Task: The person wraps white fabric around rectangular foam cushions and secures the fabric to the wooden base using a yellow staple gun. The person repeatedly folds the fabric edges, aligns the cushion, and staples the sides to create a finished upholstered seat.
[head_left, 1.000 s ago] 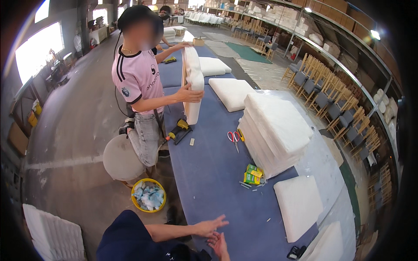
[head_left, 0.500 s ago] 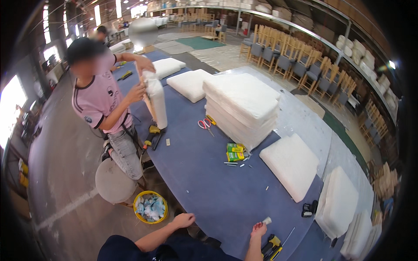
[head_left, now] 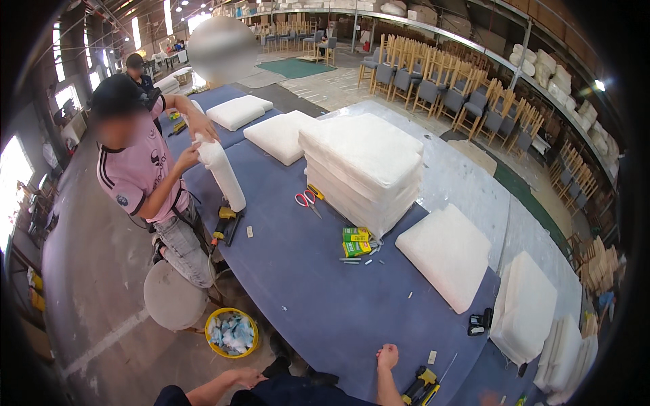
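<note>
"Right hand (head_left: 387,356)?"
"One; grip curled in, fingers pressed together, no contents visible. Above the counter (head_left: 318,271), towards its near edge, beside a pale tag (head_left: 432,356)."
"Left hand (head_left: 247,377)?"
"One; off that edge. Grip: cannot tell."
"Tool (head_left: 420,384)?"
"One, yellow-black; lying near that edge, right of the right hand, presumably for easy reach."

Clock centred on the person's right hand (head_left: 388,356), 12 straight ahead.
Passage: bare, flat blue tabletop (head_left: 332,301), 10 to 11, running up to red-handled metal scissors (head_left: 305,197) at 11.
Low obstacles: green-and-yellow cardboard boxes (head_left: 355,245), between 11 and 12; small pale rectangular block (head_left: 432,356), 3, near; yellow-and-black handheld power tool (head_left: 421,387), 4, near.
Bulky obstacles: tall stack of white padded cushions (head_left: 365,162), 12, behind boxes; single flat white cushion (head_left: 445,257), 1.
</note>
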`<state>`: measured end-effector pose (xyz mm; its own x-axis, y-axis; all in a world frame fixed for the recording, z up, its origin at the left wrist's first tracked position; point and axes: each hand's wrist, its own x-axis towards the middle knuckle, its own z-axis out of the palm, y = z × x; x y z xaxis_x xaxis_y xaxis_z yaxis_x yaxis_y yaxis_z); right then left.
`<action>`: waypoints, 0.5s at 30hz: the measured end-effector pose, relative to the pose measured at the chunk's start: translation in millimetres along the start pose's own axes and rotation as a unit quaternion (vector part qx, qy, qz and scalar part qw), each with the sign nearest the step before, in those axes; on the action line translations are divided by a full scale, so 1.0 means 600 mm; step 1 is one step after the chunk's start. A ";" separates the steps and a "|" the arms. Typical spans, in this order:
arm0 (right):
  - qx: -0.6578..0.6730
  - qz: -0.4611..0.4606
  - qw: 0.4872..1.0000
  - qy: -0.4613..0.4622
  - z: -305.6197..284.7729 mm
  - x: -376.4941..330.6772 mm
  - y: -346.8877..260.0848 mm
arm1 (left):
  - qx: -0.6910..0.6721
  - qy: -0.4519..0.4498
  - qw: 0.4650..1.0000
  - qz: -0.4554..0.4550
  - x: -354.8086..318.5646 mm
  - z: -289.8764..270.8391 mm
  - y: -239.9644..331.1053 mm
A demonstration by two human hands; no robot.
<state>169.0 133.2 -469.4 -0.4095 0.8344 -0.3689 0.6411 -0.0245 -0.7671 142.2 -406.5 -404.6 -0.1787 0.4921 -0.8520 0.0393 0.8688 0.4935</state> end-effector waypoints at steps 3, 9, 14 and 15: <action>-0.112 -0.080 0.987 -0.084 0.037 0.006 -0.026 | 0.055 0.124 0.979 0.151 0.077 -0.040 -0.062; -0.034 -0.018 0.940 -0.339 0.092 -0.011 -0.137 | -0.002 0.467 0.884 0.011 0.132 -0.328 0.069; -0.006 -0.112 0.882 -0.458 0.199 -0.028 -0.260 | 0.022 0.427 0.903 -0.040 0.157 -0.516 0.096; -0.003 -0.117 0.883 -0.455 0.213 -0.036 -0.285 | 0.041 0.424 0.904 -0.050 0.157 -0.539 0.094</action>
<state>-14.9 49.1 -397.5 -0.8816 0.0287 -0.4711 0.4716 0.0946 -0.8767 -190.5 -328.6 -400.6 -0.8725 0.2222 -0.4352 0.0472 0.9248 0.3775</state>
